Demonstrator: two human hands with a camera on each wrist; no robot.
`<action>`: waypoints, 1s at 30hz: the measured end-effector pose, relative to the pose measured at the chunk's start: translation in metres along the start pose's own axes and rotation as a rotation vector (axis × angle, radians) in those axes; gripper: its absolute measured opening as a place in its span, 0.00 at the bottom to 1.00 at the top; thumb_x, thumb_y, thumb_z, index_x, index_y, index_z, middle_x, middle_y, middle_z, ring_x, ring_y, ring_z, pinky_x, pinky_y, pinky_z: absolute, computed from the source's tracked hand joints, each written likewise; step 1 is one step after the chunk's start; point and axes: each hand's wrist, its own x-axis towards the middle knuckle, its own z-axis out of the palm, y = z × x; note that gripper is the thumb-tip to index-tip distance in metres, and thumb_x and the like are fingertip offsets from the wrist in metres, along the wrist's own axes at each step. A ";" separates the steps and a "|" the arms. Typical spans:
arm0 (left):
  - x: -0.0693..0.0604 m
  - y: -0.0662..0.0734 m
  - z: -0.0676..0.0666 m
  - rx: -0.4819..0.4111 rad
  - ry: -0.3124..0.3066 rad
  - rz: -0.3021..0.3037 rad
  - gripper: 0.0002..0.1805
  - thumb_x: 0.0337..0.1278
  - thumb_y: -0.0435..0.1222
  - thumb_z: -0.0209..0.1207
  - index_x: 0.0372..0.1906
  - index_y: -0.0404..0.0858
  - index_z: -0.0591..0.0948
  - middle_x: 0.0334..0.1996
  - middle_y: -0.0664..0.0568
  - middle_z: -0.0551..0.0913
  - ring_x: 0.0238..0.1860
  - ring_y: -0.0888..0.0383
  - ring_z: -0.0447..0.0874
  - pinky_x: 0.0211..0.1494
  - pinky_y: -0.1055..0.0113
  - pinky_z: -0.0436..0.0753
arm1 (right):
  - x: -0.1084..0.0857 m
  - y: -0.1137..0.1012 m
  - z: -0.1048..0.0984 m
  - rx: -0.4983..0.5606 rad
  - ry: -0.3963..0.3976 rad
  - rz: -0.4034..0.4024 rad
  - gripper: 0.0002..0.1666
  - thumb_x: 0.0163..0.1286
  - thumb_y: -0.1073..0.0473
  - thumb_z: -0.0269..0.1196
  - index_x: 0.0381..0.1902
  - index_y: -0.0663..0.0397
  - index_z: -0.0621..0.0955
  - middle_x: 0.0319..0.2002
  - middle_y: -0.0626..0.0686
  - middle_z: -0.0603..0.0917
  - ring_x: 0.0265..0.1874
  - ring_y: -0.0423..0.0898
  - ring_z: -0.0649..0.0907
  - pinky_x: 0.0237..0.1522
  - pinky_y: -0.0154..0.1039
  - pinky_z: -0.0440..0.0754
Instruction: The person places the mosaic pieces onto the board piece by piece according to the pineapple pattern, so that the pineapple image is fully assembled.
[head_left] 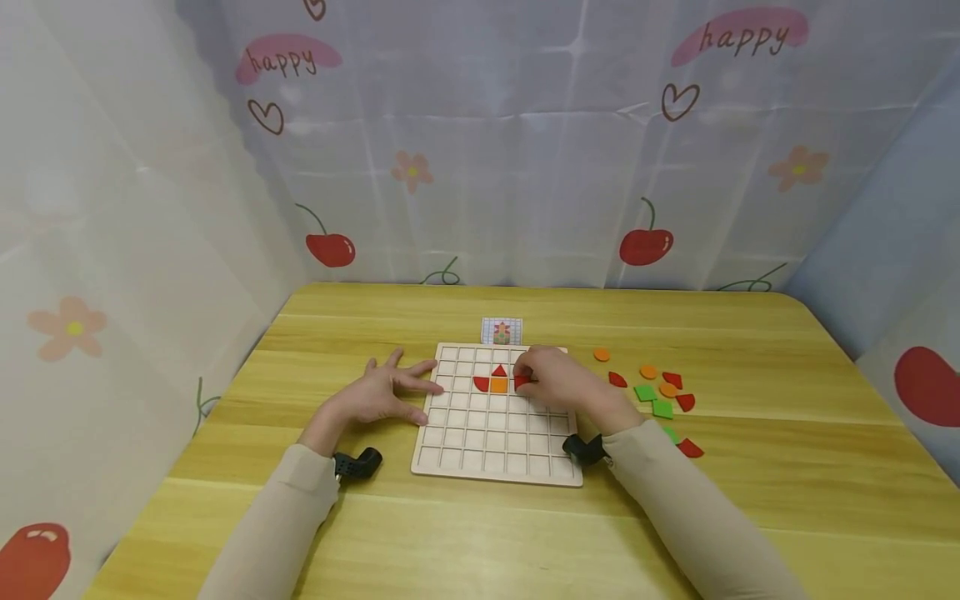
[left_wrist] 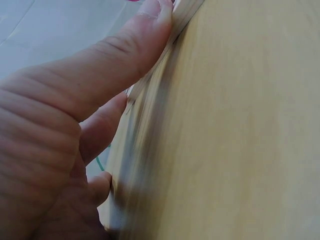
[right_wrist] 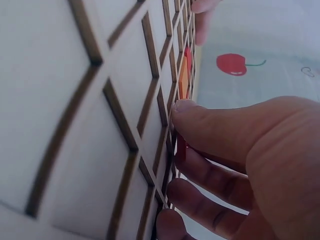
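Pinching a red piece (head_left: 521, 384) over the grid board (head_left: 474, 439), right of its centre, your right hand (head_left: 561, 382) shows in the head view; your left hand (head_left: 378, 393), fingers spread, touches the board's left edge. Left wrist view: thumb (left_wrist: 115, 57) at that edge. Right wrist view: red piece gripped close by the board.

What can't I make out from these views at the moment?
- Red piece in the right hand: full outline hidden by fingers, head and right wrist views.
- Pattern card: fine detail too small, head view.
- Green piece by the right sleeve: partly covered by that sleeve, head view.
- Board: mostly hidden by the left hand and cut off above, left wrist view.
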 end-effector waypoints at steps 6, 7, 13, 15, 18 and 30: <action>0.000 0.000 -0.001 0.006 -0.002 0.002 0.28 0.50 0.51 0.75 0.60 0.58 0.86 0.80 0.59 0.61 0.83 0.35 0.23 0.74 0.29 0.18 | 0.003 -0.001 0.003 -0.014 0.009 -0.013 0.12 0.69 0.60 0.69 0.48 0.58 0.86 0.40 0.52 0.84 0.40 0.47 0.78 0.49 0.44 0.81; 0.000 0.000 -0.001 0.007 -0.001 0.002 0.28 0.50 0.50 0.75 0.60 0.58 0.86 0.80 0.59 0.61 0.83 0.35 0.23 0.74 0.29 0.18 | 0.004 -0.002 0.003 -0.015 0.008 -0.010 0.12 0.70 0.60 0.69 0.49 0.58 0.86 0.41 0.52 0.84 0.40 0.47 0.78 0.50 0.44 0.81; 0.000 -0.001 -0.001 0.005 0.002 0.003 0.28 0.51 0.50 0.75 0.60 0.59 0.86 0.80 0.60 0.61 0.83 0.35 0.23 0.74 0.29 0.18 | 0.004 -0.003 0.005 -0.033 0.014 -0.005 0.13 0.71 0.59 0.69 0.51 0.55 0.87 0.44 0.52 0.85 0.42 0.47 0.78 0.52 0.44 0.80; 0.000 0.000 -0.002 0.004 0.003 0.006 0.28 0.51 0.50 0.75 0.60 0.59 0.86 0.80 0.59 0.61 0.83 0.35 0.22 0.74 0.29 0.17 | 0.004 -0.004 0.005 -0.030 0.021 -0.018 0.12 0.71 0.60 0.68 0.51 0.56 0.87 0.44 0.52 0.85 0.42 0.47 0.78 0.51 0.44 0.80; 0.000 0.001 -0.002 0.003 0.003 0.011 0.28 0.51 0.50 0.75 0.60 0.58 0.86 0.80 0.59 0.61 0.83 0.35 0.22 0.74 0.28 0.17 | 0.004 -0.004 0.005 -0.021 0.030 -0.033 0.12 0.71 0.62 0.68 0.50 0.56 0.87 0.45 0.53 0.85 0.42 0.47 0.78 0.51 0.45 0.81; 0.000 0.000 0.000 0.000 0.002 0.012 0.27 0.51 0.51 0.75 0.60 0.58 0.86 0.80 0.59 0.61 0.83 0.35 0.22 0.74 0.28 0.17 | -0.001 -0.004 0.006 0.080 0.036 0.031 0.16 0.70 0.63 0.69 0.54 0.56 0.86 0.45 0.51 0.87 0.43 0.47 0.82 0.54 0.47 0.83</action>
